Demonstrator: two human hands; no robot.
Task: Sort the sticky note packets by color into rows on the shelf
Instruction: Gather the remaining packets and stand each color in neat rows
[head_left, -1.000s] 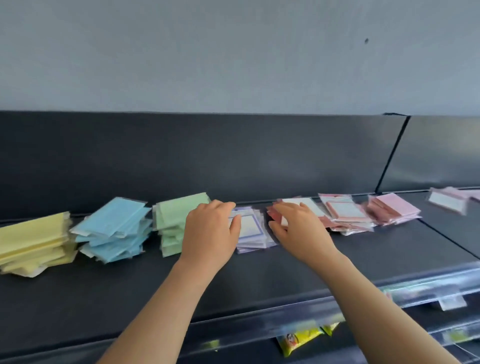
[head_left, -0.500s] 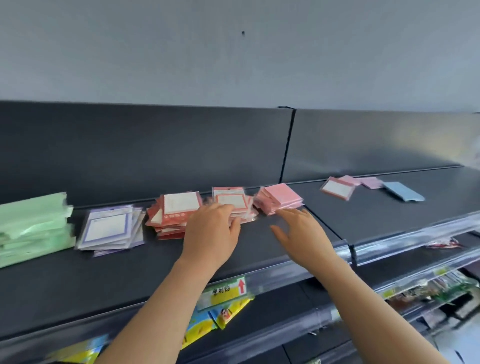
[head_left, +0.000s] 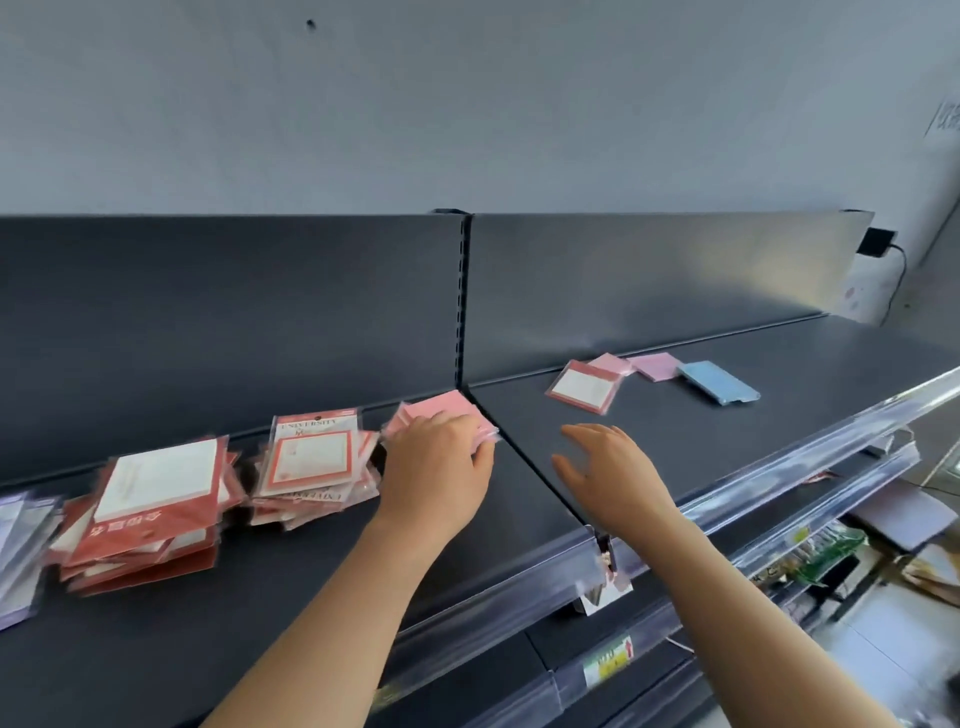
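Head view: the pink stack (head_left: 436, 404) sits at the right end of the left shelf bay, touching the divider seam. My left grip (head_left: 441, 462) is on it, fingers curled over its top and right edge. My right grip (head_left: 608, 467) is spread and empty, hovering over the shelf (head_left: 701, 441) just right of the seam.

The strays lie further back-right, well apart from both grips: red-bordered packet (head_left: 582, 387), pink packet (head_left: 618, 362) and lilac packet (head_left: 655, 366) overlapping, with the blue packet (head_left: 719, 382) just beside them.

Step, my guess: steadying the pink row while the right grip is set to fetch strays. The next move calls for a long reach, then pinching one flat packet by its edge. The wrap looks slick and may slide.

Left of the pink: University stack (head_left: 317, 462), red stack (head_left: 156, 509), purple stack (head_left: 21, 545) at the frame edge.
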